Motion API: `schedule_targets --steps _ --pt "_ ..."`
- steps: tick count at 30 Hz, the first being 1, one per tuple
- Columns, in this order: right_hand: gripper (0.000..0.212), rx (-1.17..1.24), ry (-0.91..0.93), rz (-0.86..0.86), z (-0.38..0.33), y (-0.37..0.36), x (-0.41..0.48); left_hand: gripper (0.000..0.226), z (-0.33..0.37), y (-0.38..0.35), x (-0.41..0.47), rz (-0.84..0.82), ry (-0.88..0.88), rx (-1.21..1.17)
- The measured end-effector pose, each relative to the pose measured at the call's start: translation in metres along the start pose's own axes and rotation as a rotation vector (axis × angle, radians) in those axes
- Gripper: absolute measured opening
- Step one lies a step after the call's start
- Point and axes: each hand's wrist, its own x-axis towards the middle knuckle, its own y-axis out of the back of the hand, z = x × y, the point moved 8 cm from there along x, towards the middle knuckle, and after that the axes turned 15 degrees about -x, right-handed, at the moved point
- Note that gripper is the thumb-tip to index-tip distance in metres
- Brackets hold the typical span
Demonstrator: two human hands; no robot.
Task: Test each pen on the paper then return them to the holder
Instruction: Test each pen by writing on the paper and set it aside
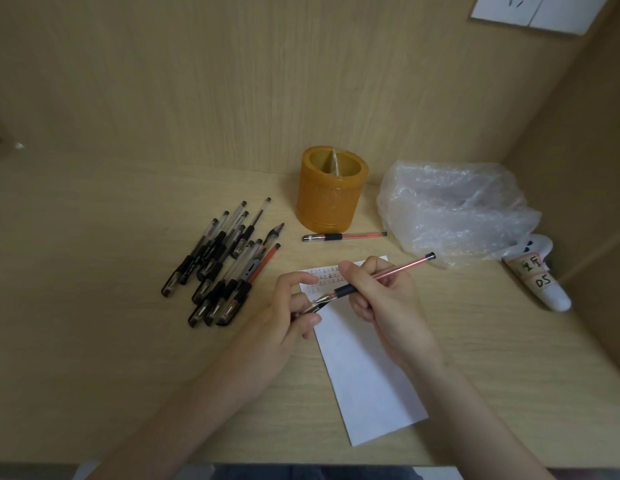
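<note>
As the person is sitting at a pale wooden desk (94,341) boxed in by wooden walls, everything for the job is lying within easy reach. A crumpled clear plastic bag (454,209) is sitting at the far right, out of the way. A white strip of paper (367,375) is lying directly under the hands, its far end carrying rows of small red and black test marks, probably so that fresh strokes can go just below them. The orange holder (331,199) is standing at the back, and no pens are showing inside it. A loose pile of pens (222,265), mostly black, is waiting to the left, apart from the holder, while a lone red pen (343,236) is lying just in front of the holder. The right hand (388,306) is grasping a red pen (398,270) by its black grip, tip pointing down-left over the paper. The left hand (294,306) is pinching what looks like the cap (310,308) at that tip; whether it is coming off or going on, I cannot tell
</note>
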Motion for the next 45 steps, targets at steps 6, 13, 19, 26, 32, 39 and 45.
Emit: schedule_targets --steps 6,13,19,26,32,39,45 --pt "0.042 0.023 -0.016 0.040 0.002 0.005 -0.002 0.040 0.000 0.001 -0.002 0.004 0.014 -0.024" --pt "0.043 -0.053 0.006 -0.022 0.000 0.001 -0.001 0.033 0.002 -0.002 -0.001 -0.003 0.026 0.002" --pt "0.020 -0.170 0.041 -0.181 0.005 -0.006 -0.007 0.009 -0.001 0.012 -0.002 0.077 0.060 0.021" --pt "0.032 -0.214 -0.004 -0.136 0.013 -0.001 -0.010 0.015 0.006 0.009 -0.005 0.169 0.050 0.139" --pt "0.040 -0.162 -0.124 -0.099 0.029 -0.007 -0.004 0.020 0.000 0.003 0.008 0.090 0.128 0.175" --pt "0.032 0.063 -0.315 -0.038 0.026 -0.003 0.027 0.040 0.018 0.037 0.012 0.291 0.015 0.552" --pt "0.044 0.157 -0.527 -0.180 0.017 -0.003 0.048 0.021 -0.003 0.063 0.000 0.294 0.168 0.816"
